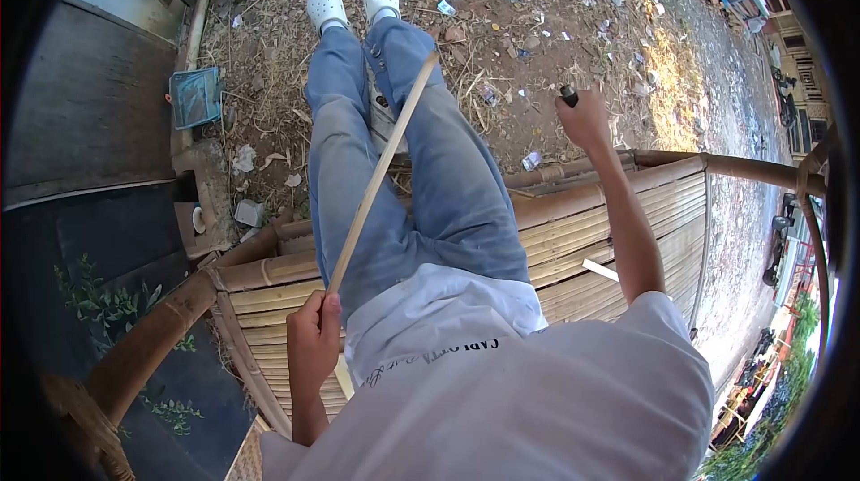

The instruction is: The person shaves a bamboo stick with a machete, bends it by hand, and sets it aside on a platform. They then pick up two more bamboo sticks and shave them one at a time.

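Note:
My left hand (313, 342) is closed round the lower end of a long, thin bamboo strip (385, 167). The strip slants up across my thighs, and its far end reaches over one knee. Out to the right, away from my body, my right hand (588, 124) is a fist round a black handle (569, 96). Only the handle's end sticks out; any blade or tool head cannot be made out. The two hands are far apart, and the black handle does not touch the strip.
I sit on a bamboo bench (573, 239) with rounded rails; a short pale strip (601, 270) lies on its slats. Litter and dry stalks cover the dirt ground (511, 42). A blue plastic crate (195, 98) stands at left beside a dark panel (112, 87).

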